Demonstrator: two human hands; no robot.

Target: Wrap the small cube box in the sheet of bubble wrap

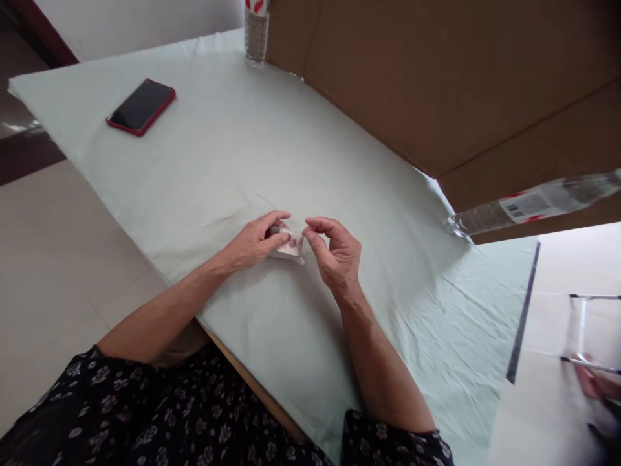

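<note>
A small whitish box [294, 244] with a reddish printed pattern rests on the cloth near the front edge of the table. My left hand [255, 241] grips it from the left, thumb across the top and fingers around the far side. At the box's right end, my right hand [339, 254] is closed in a pinch of thumb and index finger. The fingertips meet close to the box's upper right corner; what lies between them is too small to make out. Part of the box is hidden under my left fingers.
A pale green cloth [218, 149] covers the table. A phone in a red case [141, 107] lies at the far left. A large brown cardboard panel [388, 77] stands along the right, with one plastic bottle [255, 35] at its far end and another [528, 204] at its near end.
</note>
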